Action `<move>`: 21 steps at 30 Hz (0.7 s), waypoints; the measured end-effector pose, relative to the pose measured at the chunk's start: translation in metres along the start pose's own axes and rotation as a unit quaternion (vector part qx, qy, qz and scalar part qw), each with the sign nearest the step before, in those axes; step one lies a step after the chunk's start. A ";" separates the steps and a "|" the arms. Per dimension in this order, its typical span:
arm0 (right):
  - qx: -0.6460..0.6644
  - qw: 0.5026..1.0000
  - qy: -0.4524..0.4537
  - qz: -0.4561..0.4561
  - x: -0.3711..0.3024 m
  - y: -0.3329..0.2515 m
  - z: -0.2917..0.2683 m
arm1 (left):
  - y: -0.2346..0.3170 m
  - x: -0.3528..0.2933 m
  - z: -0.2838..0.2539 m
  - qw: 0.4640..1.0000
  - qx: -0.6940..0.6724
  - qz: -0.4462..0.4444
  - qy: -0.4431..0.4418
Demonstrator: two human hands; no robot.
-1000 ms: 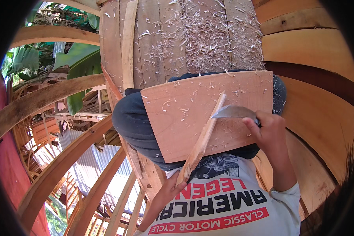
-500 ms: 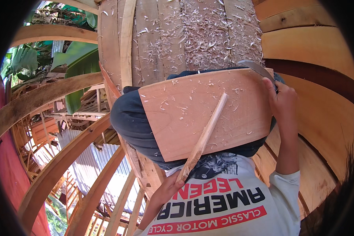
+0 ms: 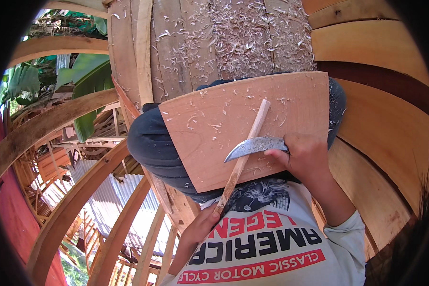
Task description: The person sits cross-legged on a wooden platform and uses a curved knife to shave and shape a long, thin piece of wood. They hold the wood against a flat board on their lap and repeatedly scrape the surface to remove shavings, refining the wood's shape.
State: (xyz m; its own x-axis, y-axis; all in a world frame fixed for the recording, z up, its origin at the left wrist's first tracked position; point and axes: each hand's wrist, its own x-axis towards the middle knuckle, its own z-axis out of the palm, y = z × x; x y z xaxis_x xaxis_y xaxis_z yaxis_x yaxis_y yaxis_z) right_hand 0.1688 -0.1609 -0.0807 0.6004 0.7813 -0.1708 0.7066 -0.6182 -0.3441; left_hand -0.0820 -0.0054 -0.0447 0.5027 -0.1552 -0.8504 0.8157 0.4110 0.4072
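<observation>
Across my lap lies a flat wooden board with thin shavings scattered on it. A wooden stick slants over the board, its paler far end near the board's middle. My left hand is closed round the stick's near end, close to my shirt. My right hand is wrapped round the handle of a curved knife, most of which the fingers hide. The blade crosses over the stick with its tip pointing left. Whether blade and stick touch, I cannot tell.
Curly wood shavings cover the plank floor ahead. Curved planks form a wall on my right. Bare wooden ribs rise on the left, with corrugated metal sheets and a large green leaf beyond.
My right hand has brought the knife from the board's far right corner back and left, over the stick. The left hand still grips the stick's near end. The view has shifted slightly.
</observation>
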 end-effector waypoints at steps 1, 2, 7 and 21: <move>-0.009 1.000 0.009 0.004 0.002 0.002 -0.001 | -0.001 0.001 0.000 1.000 0.002 0.004 -0.004; -0.013 1.000 0.018 0.008 0.006 0.004 -0.001 | -0.009 0.003 -0.004 1.000 0.005 0.011 -0.012; -0.034 0.998 0.030 0.035 0.016 0.008 0.000 | -0.018 0.009 -0.008 0.998 0.008 0.060 -0.027; -0.068 0.997 0.037 0.025 0.028 0.006 -0.004 | -0.043 0.016 -0.009 0.996 -0.064 0.053 -0.022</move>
State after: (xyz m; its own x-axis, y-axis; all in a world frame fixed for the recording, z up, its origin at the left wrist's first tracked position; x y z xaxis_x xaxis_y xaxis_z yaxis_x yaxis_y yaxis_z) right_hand 0.1910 -0.1432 -0.0835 0.6581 0.7441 -0.1151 0.7164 -0.6659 -0.2083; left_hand -0.1115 -0.0173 -0.0784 0.5978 -0.1430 -0.7888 0.7159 0.5379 0.4451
